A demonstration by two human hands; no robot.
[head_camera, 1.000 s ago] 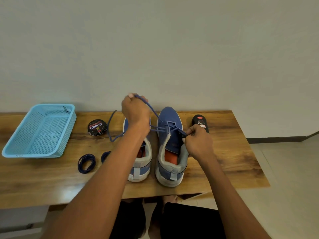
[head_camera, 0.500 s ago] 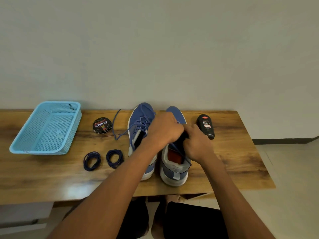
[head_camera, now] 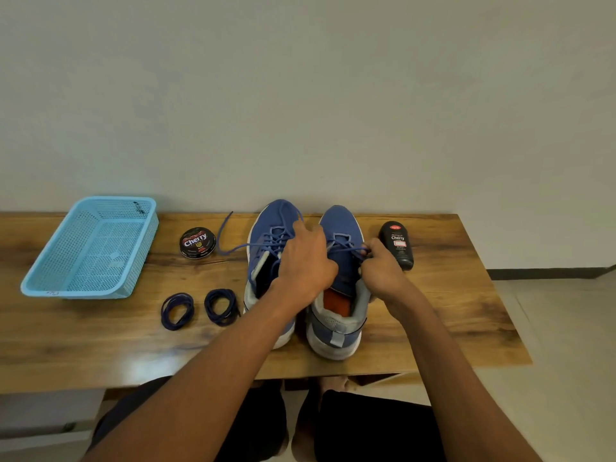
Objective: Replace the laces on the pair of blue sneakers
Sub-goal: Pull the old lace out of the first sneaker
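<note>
head view: right hand (head_camera: 383, 271) pinches lace (head_camera: 350, 250) on right sneaker (head_camera: 340, 228)

Two blue sneakers (head_camera: 333, 255) side by side on wooden worktop (head_camera: 450, 311), toes toward wall. Left hand (head_camera: 305, 265) resting over the tongues between them; right hand (head_camera: 380, 265) pinching blue lace (head_camera: 346, 250) at right shoe's outer eyelets. Two coiled dark laces (head_camera: 200, 308) left of shoes. Polish tin (head_camera: 197, 243), blue basket (head_camera: 40, 281) further left; black bottle (head_camera: 398, 245) right.
</note>
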